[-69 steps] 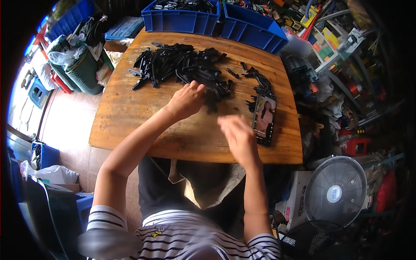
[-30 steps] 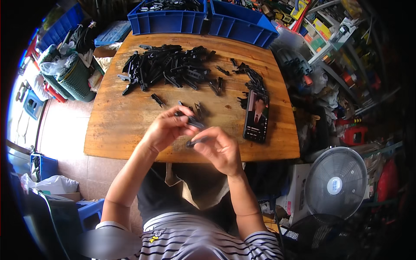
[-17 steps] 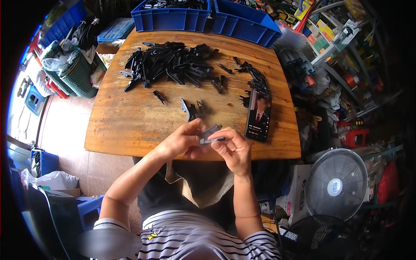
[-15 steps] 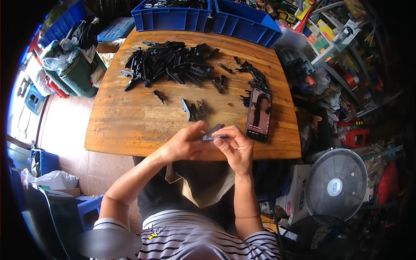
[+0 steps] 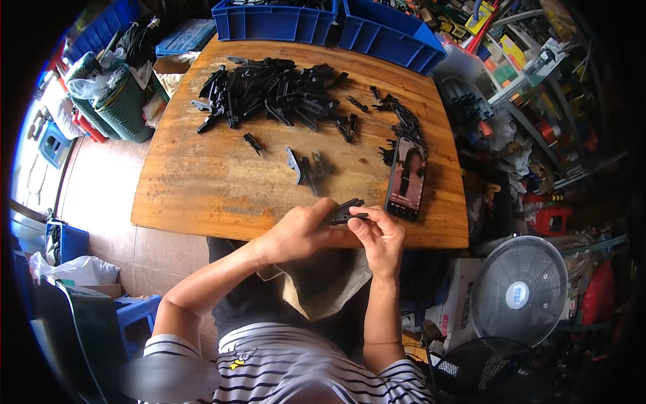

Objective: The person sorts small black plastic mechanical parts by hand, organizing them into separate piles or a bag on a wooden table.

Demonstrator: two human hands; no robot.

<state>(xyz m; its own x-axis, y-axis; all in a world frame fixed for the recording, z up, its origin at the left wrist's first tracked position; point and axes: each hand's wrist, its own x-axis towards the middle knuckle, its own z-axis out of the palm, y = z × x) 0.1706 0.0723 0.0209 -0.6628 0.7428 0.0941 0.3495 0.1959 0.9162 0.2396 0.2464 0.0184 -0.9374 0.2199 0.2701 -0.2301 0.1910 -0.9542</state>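
One wooden table (image 5: 215, 176), one phone (image 5: 407, 179); left hand (image 5: 301, 232), right hand (image 5: 381, 240), grip closed around black parts (image 5: 344, 213)

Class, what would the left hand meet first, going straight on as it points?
Beyond the dark piece it touches, the left hand would likely meet the right hand; depth is unclear.
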